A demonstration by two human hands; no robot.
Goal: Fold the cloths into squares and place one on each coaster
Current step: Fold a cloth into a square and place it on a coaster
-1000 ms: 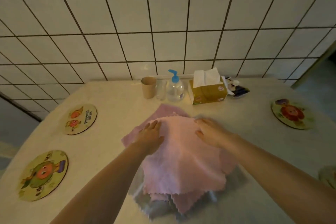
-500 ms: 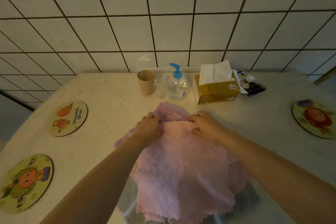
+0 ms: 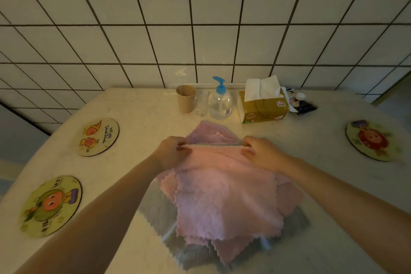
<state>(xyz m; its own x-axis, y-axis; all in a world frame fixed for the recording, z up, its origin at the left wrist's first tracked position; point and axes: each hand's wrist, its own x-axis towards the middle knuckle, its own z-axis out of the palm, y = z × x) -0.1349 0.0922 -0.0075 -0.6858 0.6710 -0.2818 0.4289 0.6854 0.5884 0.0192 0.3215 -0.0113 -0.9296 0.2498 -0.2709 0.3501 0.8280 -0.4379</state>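
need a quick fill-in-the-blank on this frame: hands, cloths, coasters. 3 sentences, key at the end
1. Both the left hand and the right hand pinch the far edge of the top ____ cloth.
2. The pump bottle stands between the paper cup and the ____ box.
3. The number of coasters in view with a cloth on them is ____.

Missing words: pink; tissue; zero

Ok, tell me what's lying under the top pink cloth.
Under the top pink cloth, pinched by the left hand and right hand, lie more pink cloths and a grey cloth. How many is hidden.
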